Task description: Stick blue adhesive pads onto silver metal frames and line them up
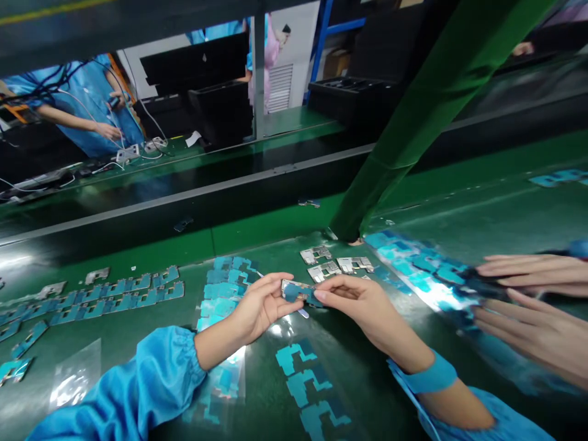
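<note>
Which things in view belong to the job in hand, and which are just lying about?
In the job:
- circuit board, between left hand and right hand
- likely the teal cut-outs and silver-shielded boards

Seemingly lying about:
- clear plastic sheet, left
- white scrap near the cables

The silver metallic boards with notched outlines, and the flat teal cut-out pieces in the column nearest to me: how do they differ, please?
The silver metallic boards look shiny and detailed; the flat teal pieces look plain. The boards form a small cluster, while the pieces make a slanting column closer to you. Both have notched outlines and lie on the green table.
</note>
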{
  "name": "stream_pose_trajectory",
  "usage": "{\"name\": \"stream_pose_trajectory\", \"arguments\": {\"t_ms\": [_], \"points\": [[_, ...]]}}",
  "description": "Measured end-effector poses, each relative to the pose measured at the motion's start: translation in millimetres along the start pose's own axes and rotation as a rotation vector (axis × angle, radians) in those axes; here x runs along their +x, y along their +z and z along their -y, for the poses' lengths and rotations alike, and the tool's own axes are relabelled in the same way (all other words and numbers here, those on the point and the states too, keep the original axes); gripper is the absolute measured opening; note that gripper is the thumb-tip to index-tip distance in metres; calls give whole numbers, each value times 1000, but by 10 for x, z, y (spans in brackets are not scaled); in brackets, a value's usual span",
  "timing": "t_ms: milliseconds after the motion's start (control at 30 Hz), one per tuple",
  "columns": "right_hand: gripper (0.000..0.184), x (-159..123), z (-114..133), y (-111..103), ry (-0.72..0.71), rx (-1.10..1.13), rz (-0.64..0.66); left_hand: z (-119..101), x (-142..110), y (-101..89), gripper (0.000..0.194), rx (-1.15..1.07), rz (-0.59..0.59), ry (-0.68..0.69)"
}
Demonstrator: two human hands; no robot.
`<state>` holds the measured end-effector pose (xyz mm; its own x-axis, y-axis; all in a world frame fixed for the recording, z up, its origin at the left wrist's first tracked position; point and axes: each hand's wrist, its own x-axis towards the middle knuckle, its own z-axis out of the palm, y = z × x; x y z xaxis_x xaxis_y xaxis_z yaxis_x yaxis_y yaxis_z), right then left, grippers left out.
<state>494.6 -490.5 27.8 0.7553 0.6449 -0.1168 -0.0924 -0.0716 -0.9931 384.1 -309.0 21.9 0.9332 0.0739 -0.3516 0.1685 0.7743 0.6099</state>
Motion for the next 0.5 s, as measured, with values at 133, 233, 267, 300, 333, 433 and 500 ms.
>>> {"name": "stream_pose_trajectory", "arguments": {"t_ms": [133,233,267,300,333,433,500], "points": [[35,10,-40,0,19,32,-5,-9,-2,-5,24,1,16,-15],[36,13,-54,15,27,53,-8,-13,12,-13,22,-7,2,-29],[36,12,-54,22,28,60,-8,-13,17,-13,21,-10,-3,-33],[36,12,-54,28,29,66,-9,-11,22,-13,21,-11,-6,-37],[36,12,-53,33,30,71,-11,-8,25,-12,20,-11,-8,-37],[38,18,-53,43,33,66,-18,1,29,-6,19,-7,-8,-34],[40,27,-52,44,32,53,-20,3,26,-2,19,-5,-9,-28]]}}
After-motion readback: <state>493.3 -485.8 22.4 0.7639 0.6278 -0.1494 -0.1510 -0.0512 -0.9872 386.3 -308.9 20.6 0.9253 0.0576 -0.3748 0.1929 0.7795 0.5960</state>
